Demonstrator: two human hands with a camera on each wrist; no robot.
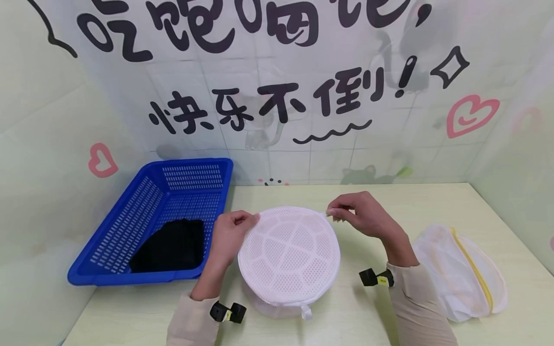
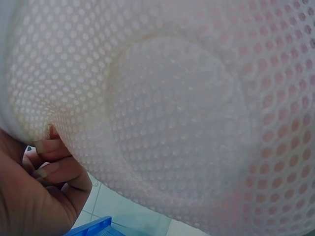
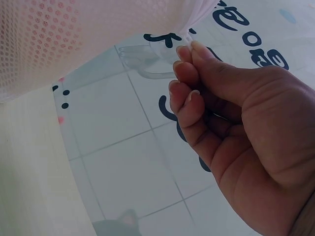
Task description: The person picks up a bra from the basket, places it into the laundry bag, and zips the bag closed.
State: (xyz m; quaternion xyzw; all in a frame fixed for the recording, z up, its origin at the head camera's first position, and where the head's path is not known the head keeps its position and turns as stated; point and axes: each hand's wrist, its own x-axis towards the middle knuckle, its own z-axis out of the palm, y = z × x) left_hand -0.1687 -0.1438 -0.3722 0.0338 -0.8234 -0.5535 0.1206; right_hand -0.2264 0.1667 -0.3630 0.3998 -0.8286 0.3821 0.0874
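Note:
A round white mesh laundry bag point(image 1: 289, 254) stands on the table between both hands, its ribbed circular lid facing up and a small fabric loop point(image 1: 306, 312) hanging at the near rim. My left hand point(image 1: 231, 235) pinches the bag's rim at its upper left; in the left wrist view the mesh point(image 2: 177, 118) puckers at those fingertips. At the far right of the rim, my right hand point(image 1: 365, 214) pinches a small whitish piece at the bag's edge between thumb and forefinger. In the right wrist view, the fingertips point(image 3: 184, 54) mostly cover that piece, so its kind is unclear.
On the left sits a blue plastic basket point(image 1: 104, 278) with black cloth point(image 1: 170, 247) inside. Another white mesh bag with a yellow zipper point(image 1: 473, 271) lies on the right, beside my right forearm. A printed sheet point(image 1: 277, 163) hangs behind the table point(image 1: 268, 334).

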